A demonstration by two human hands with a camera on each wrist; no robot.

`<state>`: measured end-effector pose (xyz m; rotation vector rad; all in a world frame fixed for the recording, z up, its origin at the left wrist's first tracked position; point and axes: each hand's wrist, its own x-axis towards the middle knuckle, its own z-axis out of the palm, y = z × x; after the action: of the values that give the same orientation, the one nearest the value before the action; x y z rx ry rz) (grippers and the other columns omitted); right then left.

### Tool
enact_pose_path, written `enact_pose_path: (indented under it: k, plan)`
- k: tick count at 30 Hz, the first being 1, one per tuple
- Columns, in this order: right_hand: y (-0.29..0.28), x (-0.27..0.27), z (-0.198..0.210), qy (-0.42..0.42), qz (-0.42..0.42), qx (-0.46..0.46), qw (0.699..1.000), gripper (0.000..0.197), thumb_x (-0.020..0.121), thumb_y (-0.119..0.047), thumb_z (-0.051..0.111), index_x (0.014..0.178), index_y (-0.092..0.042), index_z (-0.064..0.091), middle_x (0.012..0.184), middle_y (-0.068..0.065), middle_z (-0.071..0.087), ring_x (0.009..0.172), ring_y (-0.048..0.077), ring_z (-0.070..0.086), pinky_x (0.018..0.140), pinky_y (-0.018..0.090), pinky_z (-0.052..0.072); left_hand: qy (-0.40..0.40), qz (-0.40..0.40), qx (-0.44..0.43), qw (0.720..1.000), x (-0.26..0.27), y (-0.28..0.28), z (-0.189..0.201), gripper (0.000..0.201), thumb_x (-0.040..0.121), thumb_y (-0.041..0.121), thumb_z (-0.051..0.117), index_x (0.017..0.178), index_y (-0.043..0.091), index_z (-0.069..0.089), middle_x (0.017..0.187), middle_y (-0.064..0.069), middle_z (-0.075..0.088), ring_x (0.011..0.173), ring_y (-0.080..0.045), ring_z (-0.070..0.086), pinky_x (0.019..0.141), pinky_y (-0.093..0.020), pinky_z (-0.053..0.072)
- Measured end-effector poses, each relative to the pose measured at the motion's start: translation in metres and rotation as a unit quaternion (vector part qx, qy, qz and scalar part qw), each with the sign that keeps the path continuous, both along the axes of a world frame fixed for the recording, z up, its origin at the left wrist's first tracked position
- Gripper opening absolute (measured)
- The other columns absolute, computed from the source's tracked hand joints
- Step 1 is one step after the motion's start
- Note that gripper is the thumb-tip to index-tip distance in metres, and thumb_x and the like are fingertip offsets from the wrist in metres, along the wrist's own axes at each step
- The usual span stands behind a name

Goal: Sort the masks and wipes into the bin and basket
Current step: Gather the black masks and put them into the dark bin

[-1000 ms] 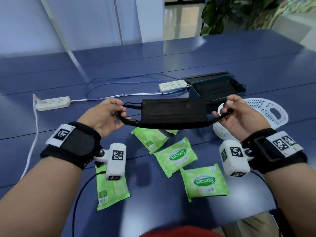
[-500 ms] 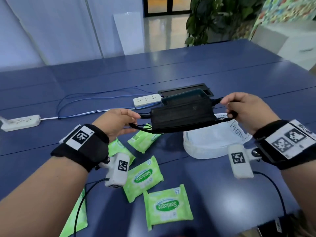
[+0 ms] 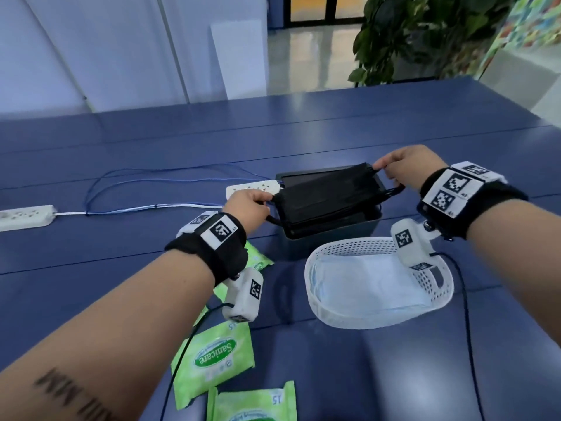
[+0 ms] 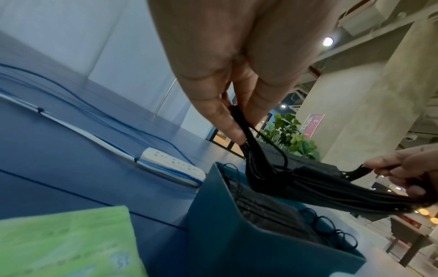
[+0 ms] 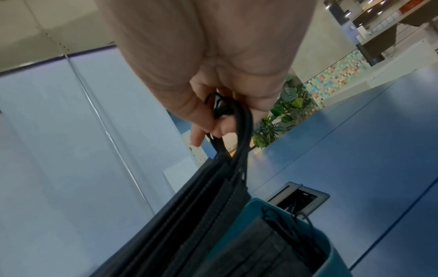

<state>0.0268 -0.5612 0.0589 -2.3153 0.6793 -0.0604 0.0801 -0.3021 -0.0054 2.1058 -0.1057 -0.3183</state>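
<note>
A stack of black masks [image 3: 328,197] hangs stretched between both hands just above the dark teal bin [image 3: 334,235]. My left hand [image 3: 253,205] pinches the ear loops at the stack's left end [image 4: 241,120]. My right hand [image 3: 400,168] pinches the loops at its right end [image 5: 225,112]. Dark grey masks [image 4: 267,211] lie inside the bin [image 4: 227,230], also seen in the right wrist view [image 5: 237,249]. The white perforated basket [image 3: 437,296] sits in front of the bin and holds light blue masks [image 3: 361,281]. Green wipe packs [image 3: 215,357] lie on the table under my left forearm.
Two white power strips [image 3: 252,186] [image 3: 25,215] with blue and white cables [image 3: 145,205] lie on the blue table [image 3: 364,132] to the left of the bin. A black recessed socket box [image 5: 298,198] sits behind the bin. A potted plant [image 3: 425,34] stands beyond the table's far edge.
Both hands have carried the black mask stack forward and to the right, from above the wipe packs to just above the bin. The grip on the loops is unchanged.
</note>
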Motion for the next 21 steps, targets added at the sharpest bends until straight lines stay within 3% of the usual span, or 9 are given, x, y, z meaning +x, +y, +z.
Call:
enact_pose_path:
  k: [2, 6, 10, 12, 13, 15, 17, 19, 21]
  plan:
    - [-0.003, 0.011, -0.01, 0.007, 0.01, -0.002, 1.0, 0.028, 0.091, -0.004, 0.044, 0.096, -0.016, 0.068, 0.067, 0.0, 0.054, 0.059, 0.015, 0.048, 0.054, 0.02, 0.037, -0.021, 0.006, 0.038, 0.999, 0.003, -0.007, -0.01, 0.037, 0.085, -0.005, 0.051, 0.115, 0.011, 0.066, 0.091, -0.007, 0.062, 0.089, -0.023, 0.06, 0.091, -0.032, 0.051]
    - [-0.01, 0.029, -0.032, 0.055, 0.041, -0.037, 0.997, 0.025, 0.09, -0.008, 0.048, 0.099, -0.016, 0.07, 0.093, 0.008, 0.062, 0.082, 0.021, 0.055, 0.075, 0.025, 0.042, -0.014, -0.032, 0.076, 0.996, 0.008, -0.018, -0.029, 0.037, 0.086, 0.001, 0.055, 0.121, 0.009, 0.064, 0.1, -0.014, 0.066, 0.089, -0.027, 0.064, 0.086, -0.032, 0.049]
    - [-0.019, 0.04, -0.05, 0.124, 0.093, -0.066, 0.986, 0.015, 0.087, -0.015, 0.057, 0.099, -0.017, 0.066, 0.093, 0.008, 0.063, 0.081, 0.022, 0.058, 0.074, 0.027, 0.045, 0.001, -0.062, 0.078, 0.995, 0.018, -0.025, -0.038, 0.035, 0.086, 0.009, 0.06, 0.121, 0.009, 0.064, 0.093, -0.008, 0.062, 0.084, -0.024, 0.061, 0.086, -0.025, 0.049]
    - [-0.021, 0.044, -0.056, 0.165, 0.144, -0.131, 0.967, 0.021, 0.084, -0.021, 0.062, 0.105, -0.022, 0.061, 0.113, 0.012, 0.057, 0.094, 0.025, 0.057, 0.079, 0.028, 0.044, -0.035, -0.072, 0.117, 0.99, 0.022, -0.026, -0.035, 0.033, 0.088, 0.014, 0.06, 0.12, 0.013, 0.065, 0.099, -0.005, 0.052, 0.088, -0.019, 0.055, 0.079, -0.017, 0.038]
    - [-0.021, 0.045, -0.058, 0.175, 0.175, -0.178, 0.953, 0.03, 0.083, -0.025, 0.064, 0.112, -0.023, 0.058, 0.125, 0.012, 0.049, 0.108, 0.028, 0.052, 0.088, 0.031, 0.042, -0.052, -0.084, 0.146, 0.984, 0.023, -0.025, -0.033, 0.033, 0.088, 0.018, 0.06, 0.121, 0.017, 0.064, 0.103, -0.004, 0.048, 0.093, -0.019, 0.054, 0.081, -0.017, 0.035]
    - [-0.016, 0.045, -0.061, 0.174, 0.24, -0.235, 0.925, 0.053, 0.083, -0.037, 0.065, 0.13, -0.023, 0.047, 0.145, 0.009, 0.03, 0.132, 0.03, 0.031, 0.105, 0.036, 0.031, -0.064, -0.122, 0.228, 0.964, 0.021, -0.025, -0.03, 0.044, 0.087, 0.03, 0.061, 0.13, 0.029, 0.054, 0.12, -0.007, 0.043, 0.112, -0.026, 0.051, 0.096, -0.024, 0.037]
    - [-0.007, 0.041, -0.063, 0.19, 0.31, -0.251, 0.897, 0.075, 0.084, -0.052, 0.059, 0.145, -0.022, 0.028, 0.157, 0.004, 0.012, 0.143, 0.027, 0.015, 0.113, 0.038, 0.021, -0.083, -0.161, 0.328, 0.927, 0.014, -0.027, -0.029, 0.063, 0.085, 0.046, 0.059, 0.142, 0.041, 0.032, 0.145, -0.011, 0.024, 0.132, -0.031, 0.034, 0.109, -0.039, 0.032]
    - [0.0, 0.036, -0.067, 0.243, 0.361, -0.26, 0.862, 0.09, 0.082, -0.065, 0.049, 0.151, -0.022, 0.009, 0.16, 0.002, -0.004, 0.147, 0.023, 0.003, 0.117, 0.04, 0.015, -0.155, -0.221, 0.392, 0.88, 0.009, -0.033, -0.031, 0.078, 0.084, 0.058, 0.053, 0.148, 0.042, 0.012, 0.158, -0.01, -0.004, 0.145, -0.03, 0.009, 0.117, -0.045, 0.015]
    - [0.002, 0.031, -0.073, 0.306, 0.388, -0.268, 0.827, 0.1, 0.079, -0.071, 0.045, 0.151, -0.024, -0.007, 0.159, -0.001, -0.015, 0.147, 0.02, -0.004, 0.118, 0.041, 0.014, -0.205, -0.309, 0.419, 0.829, 0.01, -0.043, -0.035, 0.087, 0.084, 0.062, 0.05, 0.151, 0.035, 0.002, 0.158, -0.009, -0.018, 0.147, -0.027, -0.009, 0.119, -0.045, -0.002]
